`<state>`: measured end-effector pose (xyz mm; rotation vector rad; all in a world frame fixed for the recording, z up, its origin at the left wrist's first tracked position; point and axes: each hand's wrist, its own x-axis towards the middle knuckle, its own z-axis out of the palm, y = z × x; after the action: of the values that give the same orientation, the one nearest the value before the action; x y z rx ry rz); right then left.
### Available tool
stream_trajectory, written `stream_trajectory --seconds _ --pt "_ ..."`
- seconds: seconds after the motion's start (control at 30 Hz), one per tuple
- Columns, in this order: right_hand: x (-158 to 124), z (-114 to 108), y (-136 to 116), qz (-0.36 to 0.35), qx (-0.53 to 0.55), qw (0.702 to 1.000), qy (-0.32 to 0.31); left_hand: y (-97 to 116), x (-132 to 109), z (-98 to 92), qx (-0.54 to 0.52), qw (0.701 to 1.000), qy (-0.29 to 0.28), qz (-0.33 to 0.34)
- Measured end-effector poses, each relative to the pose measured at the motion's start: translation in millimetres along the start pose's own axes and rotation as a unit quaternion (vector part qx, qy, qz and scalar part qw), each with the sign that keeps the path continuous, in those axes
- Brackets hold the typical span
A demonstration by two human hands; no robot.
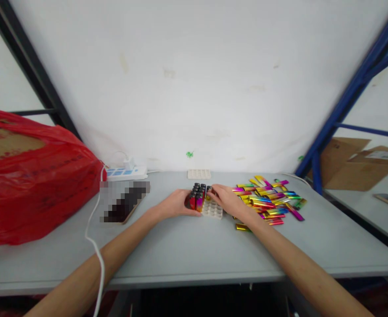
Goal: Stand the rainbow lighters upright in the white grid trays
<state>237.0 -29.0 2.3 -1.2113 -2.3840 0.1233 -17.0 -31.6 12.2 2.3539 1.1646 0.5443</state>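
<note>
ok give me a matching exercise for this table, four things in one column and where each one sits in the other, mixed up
Things:
1. red bag
2. power strip
3. spare white tray
4. rainbow lighters

Places:
a. back centre
b. loose heap on the right
c. far left
d. at the back, just right of the bag

Pairs: 1-c, 2-d, 3-a, 4-b
</note>
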Motion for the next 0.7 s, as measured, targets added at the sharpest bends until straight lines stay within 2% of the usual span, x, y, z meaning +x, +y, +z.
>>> stream_trajectory --seconds 0.17,0.27,0.33,0.43,0.5,0.7 --pt "-4 -14 9 -0.030 -0.012 0.999 0.015 1 0 -1.0 0.008 1.000 -0.001 0.008" --pt "-10 -28 35 -0.015 -0.048 0.997 0.058 3 0 -1.6 0.024 1.000 -0.002 -0.003" --pt "-14 -37 57 0.014 -0.076 0.995 0.063 4 -1 -2.0 0.026 1.000 -0.006 -0.006" --pt "-20 -45 86 0.041 -0.088 0.995 0.022 5 -1 -2.4 0.027 1.000 -0.007 -0.009" --pt "-21 -46 97 0.058 -0.084 0.995 -0.002 5 -1 -2.6 0.032 0.999 -0.008 -0.015" --pt "-20 -44 97 0.086 -0.096 0.991 -0.044 5 0 -2.9 0.038 0.999 -0.012 -0.024"
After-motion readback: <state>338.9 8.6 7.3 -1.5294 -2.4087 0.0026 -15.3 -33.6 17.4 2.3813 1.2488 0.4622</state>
